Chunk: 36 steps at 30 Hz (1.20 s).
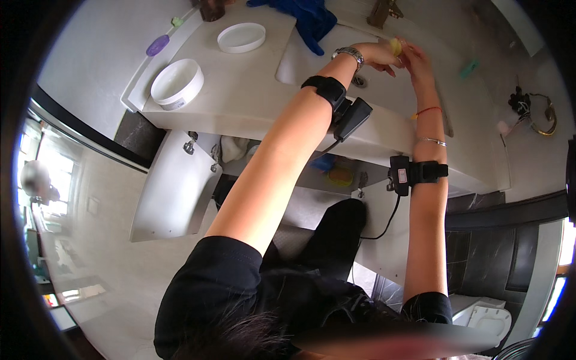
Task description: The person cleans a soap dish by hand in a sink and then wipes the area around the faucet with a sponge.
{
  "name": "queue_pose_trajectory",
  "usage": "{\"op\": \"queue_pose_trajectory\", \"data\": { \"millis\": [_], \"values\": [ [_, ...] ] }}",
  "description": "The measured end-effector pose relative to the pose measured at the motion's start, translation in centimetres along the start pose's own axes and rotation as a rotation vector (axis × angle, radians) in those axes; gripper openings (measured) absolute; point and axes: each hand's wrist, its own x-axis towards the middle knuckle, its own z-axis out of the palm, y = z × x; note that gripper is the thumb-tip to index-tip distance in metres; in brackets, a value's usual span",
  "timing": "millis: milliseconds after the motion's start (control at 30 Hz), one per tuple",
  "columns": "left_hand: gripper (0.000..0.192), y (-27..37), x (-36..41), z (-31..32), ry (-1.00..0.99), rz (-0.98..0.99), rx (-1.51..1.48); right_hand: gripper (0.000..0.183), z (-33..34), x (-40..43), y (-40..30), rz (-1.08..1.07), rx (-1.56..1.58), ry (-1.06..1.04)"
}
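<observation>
Over the white sink (292,67), my left hand (380,55) and my right hand (419,65) meet at the fingers. Between them is a small yellow piece (396,47), blurred and partly hidden by the fingers; its kind is unclear. Both hands touch it. Below the hands shows the round metal drain (359,81). A metal watch (348,55) circles my left wrist, and a red cord (429,110) and a silver bracelet (433,141) are on my right arm. Black strapped devices (353,119) sit on both forearms.
On the left counter stand an open white round tub (177,84) and a shallow white lid (241,38). Blue cloth (310,20) hangs over the sink's far edge near a brass-coloured tap (382,14). Below, a cabinet door (173,193) is swung open. Cords (528,108) lie at right.
</observation>
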Motion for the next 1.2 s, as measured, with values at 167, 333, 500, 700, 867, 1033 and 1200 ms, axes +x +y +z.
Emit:
{"op": "queue_pose_trajectory", "data": {
  "millis": [167, 333, 500, 700, 867, 1033, 1200],
  "values": [
    [0.016, -0.7, 0.3, -0.9, 0.115, 0.100, 0.066, 0.020, 0.5, -1.7, -1.4, 0.094, -0.022, 0.023],
    [0.024, -0.9, -0.2, -1.7, 0.182, -0.004, 0.408, 0.028, 1.4, -2.1, -2.5, 0.022, -0.507, -0.145],
    [0.030, -0.1, -0.7, -2.2, 0.284, -0.085, 0.442, 0.029, 1.9, -2.1, -1.8, -0.453, -0.853, -0.088],
    [0.018, 0.3, -1.2, -1.4, 0.192, 0.016, 0.377, 0.030, 2.1, -1.8, -2.0, -0.305, -0.491, -0.204],
    [0.012, 0.9, -1.0, -1.0, 0.012, 0.060, 0.154, 0.033, 1.8, -2.5, -3.6, -0.380, -0.764, -0.049],
    [0.012, 1.1, -0.9, -0.6, -0.154, 0.084, 0.009, 0.039, 1.2, -4.0, -5.3, -0.276, -0.920, -0.094],
    [0.015, 1.0, -1.0, 0.2, -0.094, 0.072, 0.168, 0.038, 1.1, -3.3, -4.6, -0.144, -1.090, -0.113]
  ]
}}
